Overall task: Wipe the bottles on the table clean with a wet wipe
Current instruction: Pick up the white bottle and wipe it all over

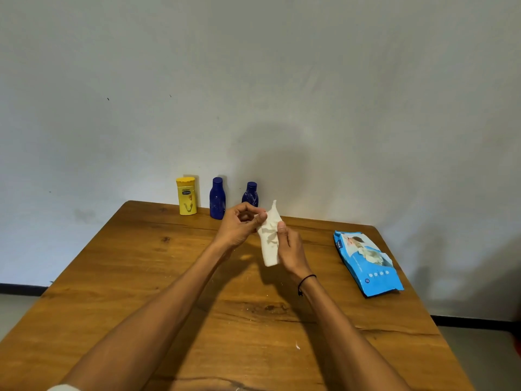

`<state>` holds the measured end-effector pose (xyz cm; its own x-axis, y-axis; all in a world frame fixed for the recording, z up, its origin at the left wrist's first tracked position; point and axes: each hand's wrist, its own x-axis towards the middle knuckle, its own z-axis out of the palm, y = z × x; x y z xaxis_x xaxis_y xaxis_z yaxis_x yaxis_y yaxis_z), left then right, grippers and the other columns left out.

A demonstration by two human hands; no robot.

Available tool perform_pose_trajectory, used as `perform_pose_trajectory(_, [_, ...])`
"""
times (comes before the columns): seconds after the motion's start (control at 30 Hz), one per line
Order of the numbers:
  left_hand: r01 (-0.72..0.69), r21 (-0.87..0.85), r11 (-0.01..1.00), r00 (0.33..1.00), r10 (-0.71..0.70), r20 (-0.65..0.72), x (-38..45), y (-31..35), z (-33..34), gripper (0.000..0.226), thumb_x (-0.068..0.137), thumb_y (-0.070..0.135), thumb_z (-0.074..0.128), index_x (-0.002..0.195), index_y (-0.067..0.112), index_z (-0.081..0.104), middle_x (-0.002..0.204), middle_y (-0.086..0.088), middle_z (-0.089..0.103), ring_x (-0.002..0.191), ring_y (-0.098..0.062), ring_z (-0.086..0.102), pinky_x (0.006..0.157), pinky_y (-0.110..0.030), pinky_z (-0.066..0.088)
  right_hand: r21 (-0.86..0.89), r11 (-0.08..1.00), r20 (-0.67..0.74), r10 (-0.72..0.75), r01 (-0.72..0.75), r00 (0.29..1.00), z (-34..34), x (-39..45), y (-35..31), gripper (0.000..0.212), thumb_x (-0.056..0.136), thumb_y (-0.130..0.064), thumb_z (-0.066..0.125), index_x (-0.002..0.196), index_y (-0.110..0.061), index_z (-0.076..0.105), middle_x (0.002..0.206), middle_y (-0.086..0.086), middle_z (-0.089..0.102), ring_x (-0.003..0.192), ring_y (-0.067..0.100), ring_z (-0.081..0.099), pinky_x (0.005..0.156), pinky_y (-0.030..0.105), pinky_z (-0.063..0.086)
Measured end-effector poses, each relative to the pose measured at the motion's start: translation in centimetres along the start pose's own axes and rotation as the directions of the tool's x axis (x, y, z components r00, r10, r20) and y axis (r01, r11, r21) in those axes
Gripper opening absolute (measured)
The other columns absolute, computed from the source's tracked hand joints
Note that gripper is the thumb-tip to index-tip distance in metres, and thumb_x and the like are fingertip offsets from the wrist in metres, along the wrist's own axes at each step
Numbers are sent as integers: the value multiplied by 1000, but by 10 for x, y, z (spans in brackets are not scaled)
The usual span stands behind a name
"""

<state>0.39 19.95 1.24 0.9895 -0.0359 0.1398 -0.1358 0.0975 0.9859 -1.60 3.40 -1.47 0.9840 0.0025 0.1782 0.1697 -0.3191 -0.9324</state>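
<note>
Head view: wooden table (146,277) — grey wall (253,80) behind.

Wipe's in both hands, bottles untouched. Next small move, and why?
Probably free the left hand and reach for the nearest blue bottle, keeping the wet wipe in the right hand. All three bottles stand at the table's far edge, and the blue ones show white smears.

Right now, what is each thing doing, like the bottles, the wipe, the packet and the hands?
Yellow plastic bottle: upright, cap on.
Taller dark blue bottle: upright, white smears.
Shorter dark blue bottle: upright, white smears, partly hidden by left hand.
White wet wipe: crumpled, held above table.
Blue wipes packet: lying flat, torn open.
Left hand: pinches wipe.
Right hand: grips wipe.
</note>
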Motion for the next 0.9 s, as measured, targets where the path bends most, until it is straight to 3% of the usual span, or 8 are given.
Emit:
perform_pose_trajectory(0.13, [-28,52,998,999,31,-45,3,-2,1,32,82,33,83,104,10,75,109,-3,78,103,-18,74,83,-29,64,69,997,-42,48,-45,998,-2,-2,1,33,111,-34,38,98,-16,62,86,1,70,74,9,69,58,20,51])
perform_pose_trajectory(0.23, [-51,72,996,985,62,-159,7,-7,-2,33,83,34,84,103,8,76,105,-2,79,102,-17,75,85,-32,64,-70,996,28,-45,47,999,-4,-6,8,27,108,-38,47,114,-16,62,95,-3,70,83,14,72,59,16,53])
perform_pose_trajectory(0.33, [-51,96,994,979,69,-193,6,-10,-2,32,83,35,84,101,10,76,103,-1,79,100,-16,75,85,-32,64,-164,980,101,-100,115,990,1,-8,13,38,101,-45,62,127,-18,61,110,-3,67,95,11,69,66,16,53])
perform_pose_trajectory(0.5, [-64,87,994,982,78,-172,3,-6,5,26,88,29,82,103,9,76,103,-1,78,99,-12,74,79,-22,61,-45,999,143,20,-14,989,-2,-6,-3,25,102,-42,60,109,-19,65,95,-2,74,80,10,72,63,18,51])
perform_pose_trajectory(0.63, [-26,79,997,970,44,-239,5,-8,3,16,90,27,80,102,17,76,102,4,77,97,-12,74,75,-23,63,-71,997,181,35,-22,983,-5,-4,-4,39,97,-43,68,122,-13,65,108,2,72,92,15,71,68,21,55])
perform_pose_trajectory(0.73, [-18,90,996,967,40,-252,5,-12,3,19,91,26,80,104,14,76,104,2,77,97,-14,75,77,-29,65,-124,992,213,59,-33,975,-9,-2,-3,48,93,-38,76,130,-13,59,118,4,68,102,16,68,78,28,61])
perform_pose_trajectory(0.9, [11,35,999,961,-1,-278,4,-12,3,26,91,30,80,106,9,75,101,-2,78,93,-14,77,73,-30,65,-14,995,326,102,-103,940,-24,-8,-8,35,95,-30,74,124,-20,57,111,-5,68,98,13,69,79,28,61])
